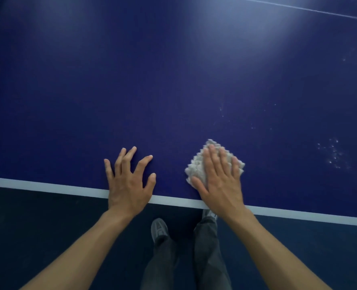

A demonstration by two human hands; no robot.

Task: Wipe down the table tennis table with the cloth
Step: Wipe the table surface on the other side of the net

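Head view: right hand [219,176] pressed flat, fingers straight, pinning the cloth [198,166] for wiping; left hand [127,178], fingers spread, braces on the blue surface [131,80] near its white edge line [48,188].

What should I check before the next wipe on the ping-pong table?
1. The cloth lies on the table tennis table: ok.
2. The right hand lies flat on the cloth: ok.
3. The left hand is out of the cloth's way: ok, it rests spread on the table, apart to the left.
4. The surface right of the cloth is clean: not ok, white specks lie there.
5. The cloth is damp enough: cannot tell.
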